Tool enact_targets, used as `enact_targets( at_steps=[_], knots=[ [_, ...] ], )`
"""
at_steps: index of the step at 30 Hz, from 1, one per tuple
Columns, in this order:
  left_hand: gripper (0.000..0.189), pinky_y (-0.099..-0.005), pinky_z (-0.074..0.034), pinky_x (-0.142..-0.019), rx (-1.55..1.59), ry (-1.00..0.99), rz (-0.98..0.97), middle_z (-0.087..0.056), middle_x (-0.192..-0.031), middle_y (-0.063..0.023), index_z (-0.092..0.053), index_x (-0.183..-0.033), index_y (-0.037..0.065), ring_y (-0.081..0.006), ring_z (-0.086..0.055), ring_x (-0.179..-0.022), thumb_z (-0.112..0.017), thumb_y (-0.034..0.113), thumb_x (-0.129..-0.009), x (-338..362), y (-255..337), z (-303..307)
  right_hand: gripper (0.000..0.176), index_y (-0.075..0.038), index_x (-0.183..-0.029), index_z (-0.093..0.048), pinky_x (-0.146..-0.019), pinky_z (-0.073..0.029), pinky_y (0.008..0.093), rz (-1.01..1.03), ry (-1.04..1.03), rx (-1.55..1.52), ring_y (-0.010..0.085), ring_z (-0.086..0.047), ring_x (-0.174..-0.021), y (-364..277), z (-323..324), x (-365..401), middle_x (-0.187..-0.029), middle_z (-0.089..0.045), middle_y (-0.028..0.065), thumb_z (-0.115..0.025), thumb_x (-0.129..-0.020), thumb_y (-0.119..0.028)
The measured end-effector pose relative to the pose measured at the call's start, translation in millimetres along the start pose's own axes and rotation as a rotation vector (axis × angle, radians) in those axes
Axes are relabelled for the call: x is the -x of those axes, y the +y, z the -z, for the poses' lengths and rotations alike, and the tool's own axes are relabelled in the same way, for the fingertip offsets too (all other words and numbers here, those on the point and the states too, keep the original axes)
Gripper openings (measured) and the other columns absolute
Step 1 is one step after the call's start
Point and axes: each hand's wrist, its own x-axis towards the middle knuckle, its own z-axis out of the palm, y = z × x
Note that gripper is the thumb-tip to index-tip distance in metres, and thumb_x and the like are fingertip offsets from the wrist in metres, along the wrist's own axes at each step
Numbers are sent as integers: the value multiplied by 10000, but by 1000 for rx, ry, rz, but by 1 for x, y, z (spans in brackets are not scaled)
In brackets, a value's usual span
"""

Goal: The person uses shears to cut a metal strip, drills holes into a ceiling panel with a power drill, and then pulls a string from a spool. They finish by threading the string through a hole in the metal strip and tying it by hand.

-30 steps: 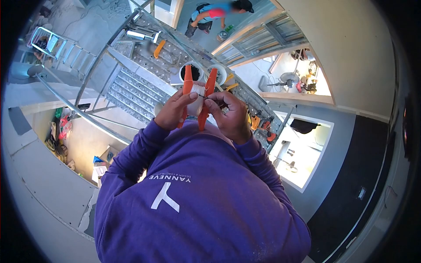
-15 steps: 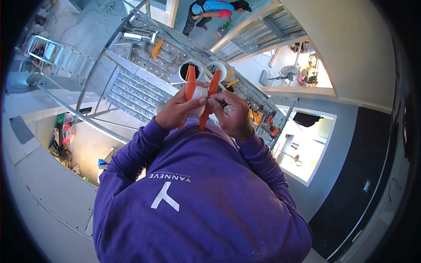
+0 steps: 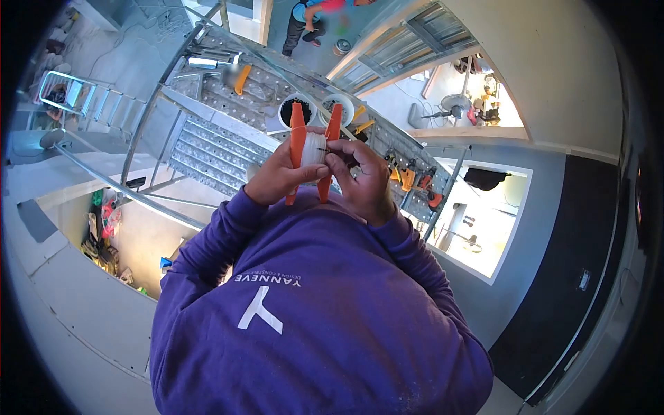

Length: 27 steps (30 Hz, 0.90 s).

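Observation:
An orange reel with white line wound between its two long side pieces is held in front of my chest. My left hand wraps round its left side, thumb across the white winding. At the right side piece, my right hand has thumb and index finger pinched at a small dark, thin thing that I cannot make out. Both forearms are in purple sleeves.
Below lies a perforated metal scaffold platform with two white buckets, yellow-handled tools and an orange-and-black power tool. Scaffold tubes run round it. A co-worker bends on the floor beyond; a stepladder stands left.
The reel has turned slightly in my hands, and its white winding shows more. My left thumb and right fingers have shifted a little. The co-worker appears nearer the top edge of the view.

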Motion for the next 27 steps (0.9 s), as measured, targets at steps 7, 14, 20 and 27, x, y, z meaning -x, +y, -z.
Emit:
enact_targets(
  at_steps=[7,14,20,27],
  knots=[
    [625,-329,-495,-957,-5,0,-1,-588,-1190,-66,-368,-1456,44,-163,-601,-1093,-691,98,-923,-5,-3,2,130,9,-997,-662,-620,-527,293,-39,31,27,162,-680,-706,0,2,3,-837,-690,107,-686,-930,-100],
    [611,-327,-495,-955,5,-5,-6,-595,-1182,-66,-374,-1450,37,-163,-601,-1094,-687,106,-930,-5,0,3,137,12,-1002,-659,-618,-530,290,-30,26,19,157,-678,-694,2,0,2,-828,-692,107,-683,-935,-105],
    [556,-315,-506,-947,29,5,-20,-584,-1187,-64,-405,-1410,37,-156,-599,-1100,-693,76,-936,-4,1,5,134,9,-1018,-661,-624,-531,290,-41,3,14,156,-680,-712,0,-1,-1,-852,-689,113,-687,-925,-83],
    [552,-321,-500,-950,52,50,-53,-596,-1198,-76,-388,-1426,43,-168,-602,-1102,-668,109,-954,-5,5,6,331,-1,-1187,-611,-670,-534,315,-49,-29,4,179,-675,-794,-1,3,-3,-958,-684,105,-727,-899,-116]
  ],
)
